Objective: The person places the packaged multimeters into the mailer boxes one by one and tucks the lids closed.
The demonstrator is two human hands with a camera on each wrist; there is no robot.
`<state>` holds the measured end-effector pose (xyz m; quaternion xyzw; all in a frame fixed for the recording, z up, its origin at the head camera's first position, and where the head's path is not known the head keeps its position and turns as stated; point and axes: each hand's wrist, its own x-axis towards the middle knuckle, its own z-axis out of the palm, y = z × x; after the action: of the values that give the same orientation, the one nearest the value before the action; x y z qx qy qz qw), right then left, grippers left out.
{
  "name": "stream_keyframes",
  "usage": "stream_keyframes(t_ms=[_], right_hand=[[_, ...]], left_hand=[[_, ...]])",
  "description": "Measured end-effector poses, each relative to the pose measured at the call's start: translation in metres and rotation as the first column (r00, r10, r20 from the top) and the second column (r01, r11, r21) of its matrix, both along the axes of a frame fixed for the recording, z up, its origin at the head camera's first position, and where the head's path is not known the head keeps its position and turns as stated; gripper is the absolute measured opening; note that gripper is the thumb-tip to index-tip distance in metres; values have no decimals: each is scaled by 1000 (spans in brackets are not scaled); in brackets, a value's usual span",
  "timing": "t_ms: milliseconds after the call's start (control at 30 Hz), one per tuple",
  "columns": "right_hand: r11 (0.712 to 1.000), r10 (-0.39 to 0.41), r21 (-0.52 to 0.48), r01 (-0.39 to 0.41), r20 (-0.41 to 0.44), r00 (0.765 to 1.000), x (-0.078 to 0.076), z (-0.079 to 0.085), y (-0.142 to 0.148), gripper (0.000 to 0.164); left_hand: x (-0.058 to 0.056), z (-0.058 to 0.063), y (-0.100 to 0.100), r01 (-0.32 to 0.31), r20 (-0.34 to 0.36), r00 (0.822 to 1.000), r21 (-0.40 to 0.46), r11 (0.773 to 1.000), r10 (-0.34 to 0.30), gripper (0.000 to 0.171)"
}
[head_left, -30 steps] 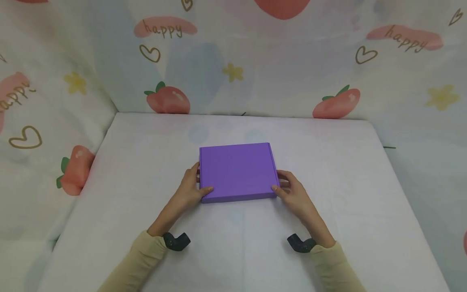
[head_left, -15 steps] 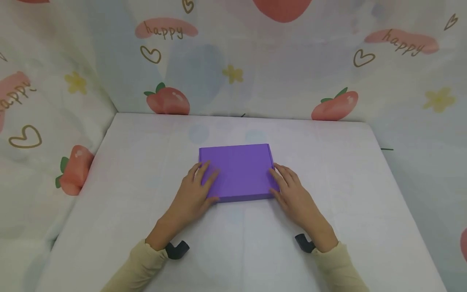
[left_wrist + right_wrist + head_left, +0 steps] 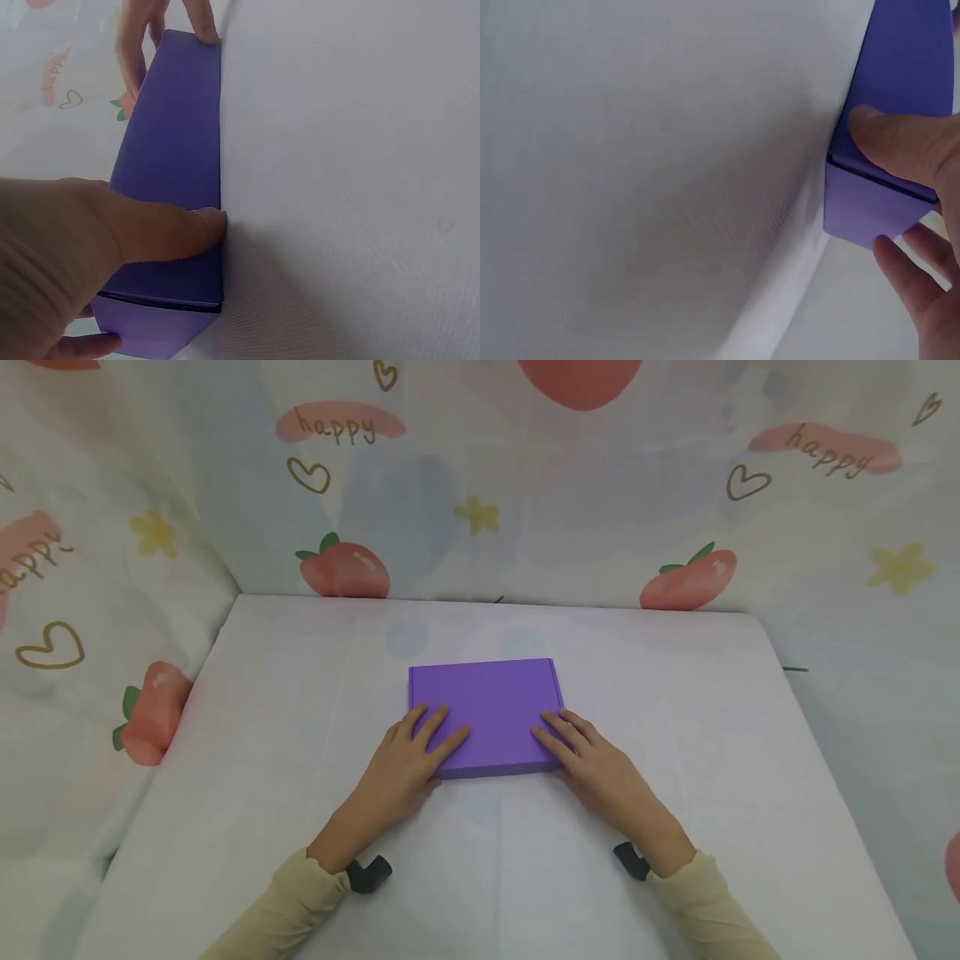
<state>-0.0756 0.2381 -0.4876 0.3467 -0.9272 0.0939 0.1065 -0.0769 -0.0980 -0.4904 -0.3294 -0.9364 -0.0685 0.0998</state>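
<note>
A flat purple cardboard box point(image 3: 491, 714), its lid down, lies on the white-covered table. My left hand point(image 3: 397, 772) grips its near left corner, with fingers spread over the lid. In the left wrist view the thumb point(image 3: 172, 231) presses the front face, its tip at the lower edge, and a finger touches the side. Opposite it, my right hand point(image 3: 607, 777) holds the near right corner, some fingertips on the lid. The right wrist view has that thumb point(image 3: 900, 142) on the front face and two fingers by the side face.
The white cloth point(image 3: 675, 693) covers the table around the box. A printed fabric backdrop point(image 3: 562, 510) rises behind the table and along both sides. Dark curved pieces point(image 3: 369, 875) sit at both wrists, by the sleeve cuffs.
Both hands have gone from holding the box's sides with thumbs on the lid to fingers over the lid and thumbs down at the front. The box stays in nearly the same place.
</note>
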Motion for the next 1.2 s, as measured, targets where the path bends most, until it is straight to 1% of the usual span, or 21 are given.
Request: stream_keyframes(t_ms=[167,300,433,533,600,667,700,733,800,833,867,900,933,967,1000,1033,1067,1100,1167,1200], right_hand=[[998,-31,-49,31,-12,999,-1,-5,-3,72],[996,-45,-75,48,33,998,-1,-5,-5,70],[993,-61,-99,69,82,995,-2,-4,-3,70],[988,-55,-137,71,118,992,-3,-4,-1,71],[980,-36,-189,66,154,987,-4,-5,0,69],[962,-24,-261,76,199,980,-3,-6,-1,63],[950,-27,-297,94,220,975,-2,-7,-1,59],[935,-36,-335,117,238,971,-2,-8,-1,55],[893,-59,-414,177,282,957,-2,-9,-2,48],[869,-82,-444,219,308,948,-1,-10,-2,47],[842,-102,-472,262,337,936,-1,-10,-2,47],[815,-124,-491,308,371,920,0,-10,-2,47],[788,-137,-507,350,410,902,1,-9,-2,48],[763,-148,-513,392,452,880,1,-9,-2,48],[742,-158,-513,431,491,857,2,-8,-2,49],[727,-168,-506,464,524,835,2,-8,-2,50],[715,-173,-498,490,553,815,3,-8,-2,50],[709,-177,-487,510,577,798,4,-8,-2,50],[701,-179,-471,535,610,772,5,-7,-2,50],[699,-179,-467,541,618,765,5,-7,-2,50]], left_hand=[[-3,-4,-1,1,-27,1000,41,999,0,85],[-2,-7,-4,-7,-13,1000,86,996,8,84],[-3,-10,-4,-1,28,1000,136,991,-2,84],[-3,-11,-4,2,56,998,181,983,-13,84],[-1,-12,-6,-10,84,996,229,973,-10,81],[3,-13,-9,-41,124,992,291,956,5,80],[5,-13,-10,-69,156,988,322,944,19,81],[6,-13,-11,-97,190,981,363,927,29,82],[9,-14,-12,-169,277,960,444,880,45,88],[10,-14,-13,-210,331,943,483,850,45,90],[10,-13,-13,-259,390,920,517,816,45,90],[11,-13,-13,-306,446,894,551,776,36,89],[11,-12,-14,-349,495,869,579,737,23,88],[11,-13,-14,-388,537,843,595,704,12,85],[11,-12,-14,-422,572,821,605,675,1,82],[11,-12,-14,-448,598,802,612,651,-11,79],[11,-12,-14,-465,613,790,616,636,-16,77],[11,-13,-14,-472,619,785,617,630,-19,75],[11,-14,-14,-473,618,786,623,623,-22,73],[10,-14,-14,-473,616,787,623,623,-18,73]])
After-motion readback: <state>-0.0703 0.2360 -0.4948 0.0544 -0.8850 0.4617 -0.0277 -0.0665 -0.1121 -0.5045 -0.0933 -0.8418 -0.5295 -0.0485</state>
